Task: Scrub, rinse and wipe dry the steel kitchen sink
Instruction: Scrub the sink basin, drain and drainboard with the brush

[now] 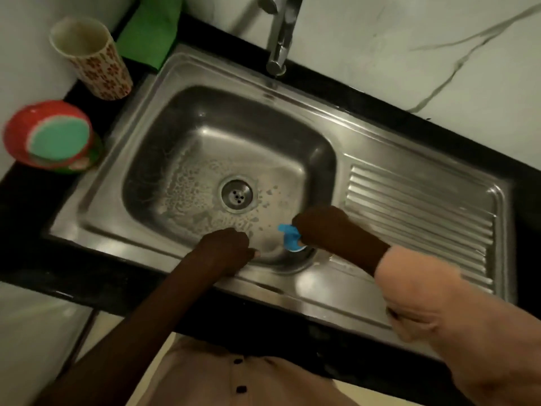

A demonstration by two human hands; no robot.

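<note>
A black countertop (pixel 26 218) carries a stainless steel sink (pixel 292 291) with a ribbed drainboard (pixel 418 212) on its right side. The basin floor is wet and soapy around the round drain (pixel 237 194), with suds spread mostly to the left of it. A chrome faucet (pixel 279 33) comes down from the marble-patterned wall (pixel 409 39) and ends over the sink's back rim.

The right arm, in a pale pink sleeve (pixel 433 297) pushed up the forearm, reaches in from the right across the front rim. The right hand (pixel 319 227) is down in the basin's near right corner, fingers clenched around a blue scrubbing cloth (pixel 288 234) that is pressed against the steel there. The bare left arm comes up from the lower left; the left hand (pixel 231 244) sits at the front edge of the basin with its fingers curled under, and whether it grips the rim or just rests on it cannot be told.

On the counter to the left stand a flower-patterned cup (pixel 93 57), a red bowl (pixel 17 136) holding a green-faced sponge (pixel 58 140), and a folded green cloth (pixel 149 33) in the back corner.
</note>
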